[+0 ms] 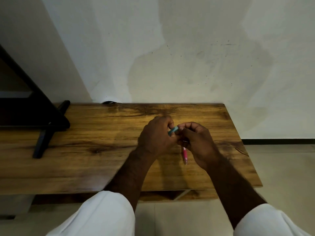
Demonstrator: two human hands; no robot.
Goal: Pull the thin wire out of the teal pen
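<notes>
1. While both hands meet over the middle of the wooden surface (102,150), I see the left hand (157,136) with its fingers (167,122) curled round a small teal block (173,130), pinching it at the top.
2. I find the right hand (196,142) at 3 o'clock of the left one, its fingertips touching the block's far end and curled about a pink pen (184,155).
3. From that hand the pen's lower part sticks out toward 6 o'clock, above the surface; I cannot tell whether its tip touches the wood.
4. At 9 o'clock I see a black stand (42,138) resting on the surface.
5. At 12 o'clock I see a stained pale wall (170,57).
6. White sleeves (102,215) cover both forearms near 6 o'clock.
</notes>
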